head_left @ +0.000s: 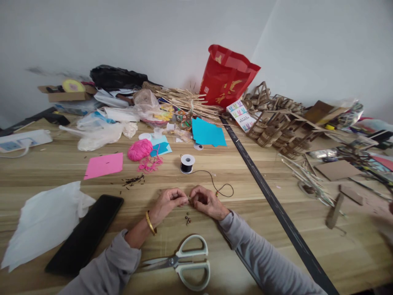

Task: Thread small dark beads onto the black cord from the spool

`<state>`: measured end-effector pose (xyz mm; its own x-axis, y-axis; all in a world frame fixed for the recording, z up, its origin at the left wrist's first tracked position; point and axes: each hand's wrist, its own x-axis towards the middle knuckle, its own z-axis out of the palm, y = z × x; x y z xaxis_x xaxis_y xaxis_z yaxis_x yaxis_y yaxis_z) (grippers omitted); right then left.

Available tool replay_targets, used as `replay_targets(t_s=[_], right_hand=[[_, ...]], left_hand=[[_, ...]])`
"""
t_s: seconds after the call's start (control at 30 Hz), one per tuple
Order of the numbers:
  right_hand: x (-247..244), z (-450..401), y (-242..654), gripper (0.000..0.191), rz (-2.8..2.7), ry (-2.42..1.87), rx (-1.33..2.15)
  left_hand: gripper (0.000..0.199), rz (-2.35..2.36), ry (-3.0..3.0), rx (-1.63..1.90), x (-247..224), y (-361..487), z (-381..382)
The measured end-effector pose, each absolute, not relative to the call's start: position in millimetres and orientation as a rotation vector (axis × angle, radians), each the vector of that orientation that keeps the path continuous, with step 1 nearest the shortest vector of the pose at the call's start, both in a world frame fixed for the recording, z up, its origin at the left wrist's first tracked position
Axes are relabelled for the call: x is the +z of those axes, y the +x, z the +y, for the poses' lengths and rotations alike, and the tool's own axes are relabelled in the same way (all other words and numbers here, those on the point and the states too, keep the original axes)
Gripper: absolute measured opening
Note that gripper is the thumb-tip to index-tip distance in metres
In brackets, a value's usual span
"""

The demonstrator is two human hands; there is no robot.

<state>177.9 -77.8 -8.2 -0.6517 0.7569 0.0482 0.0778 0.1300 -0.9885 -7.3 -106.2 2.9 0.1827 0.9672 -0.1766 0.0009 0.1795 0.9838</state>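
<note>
My left hand (172,201) and my right hand (208,202) meet fingertip to fingertip over the table, both closed in a pinch. Between them is a tiny pale thing that I cannot make out. A thin black cord (211,175) runs from a white spool (187,160), loops to the right and comes back to my right hand, which grips it. Beside that hand, a few small beads (217,192) sit on the cord. Several loose dark beads (188,219) lie just below my fingers. Nearer me are scissors (192,262) with pale handles, blades to the left.
Left of my hands lie a black phone-like slab (86,233), white sheeting (46,221), small dark pieces (134,180), pink paper (103,165) and pink yarn (140,150). Behind are blue paper (208,132) and a red bag (229,78). A black strip (264,180) crosses the table; woven models (276,135) stand right.
</note>
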Motion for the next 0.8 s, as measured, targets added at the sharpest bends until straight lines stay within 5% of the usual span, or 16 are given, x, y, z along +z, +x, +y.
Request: replay_targets(t_s=[0.8], right_hand=[[-8.7, -76.9, 178.2, 0.025, -1.901, -0.815, 1.555]], left_hand=[[0.013, 1.171, 1.336, 0.897, -3.3, -6.6, -107.6]])
